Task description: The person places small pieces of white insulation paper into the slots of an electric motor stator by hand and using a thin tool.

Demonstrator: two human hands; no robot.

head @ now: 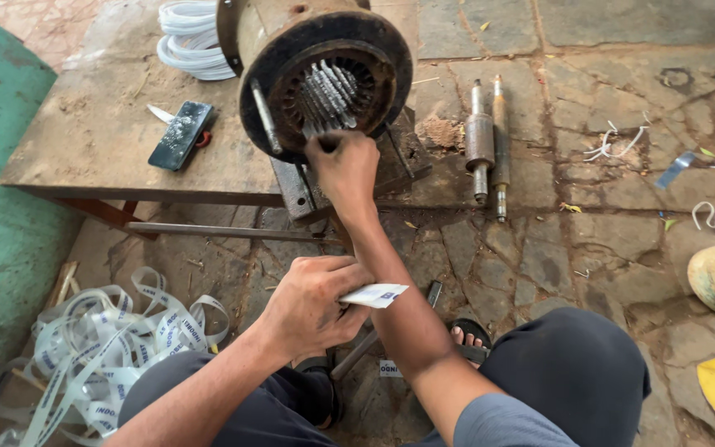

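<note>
Stator (324, 79): rusty motor housing lying on its side at the edge of a low wooden table (93, 141), open end facing the person.
Right hand (345, 170): arm stretched forward, fingers pinched at the slot papers (328, 95).
Left hand (308, 306): closed around a white paper strip (374, 295).
Around: phone (180, 134), wire coil (192, 37), two shafts (487, 141), tangled tape (101, 348).

Above the low wooden table (101, 132), the motor housing (291, 33) and white coil (192, 33) run off-frame — right fingertips hidden.
</note>
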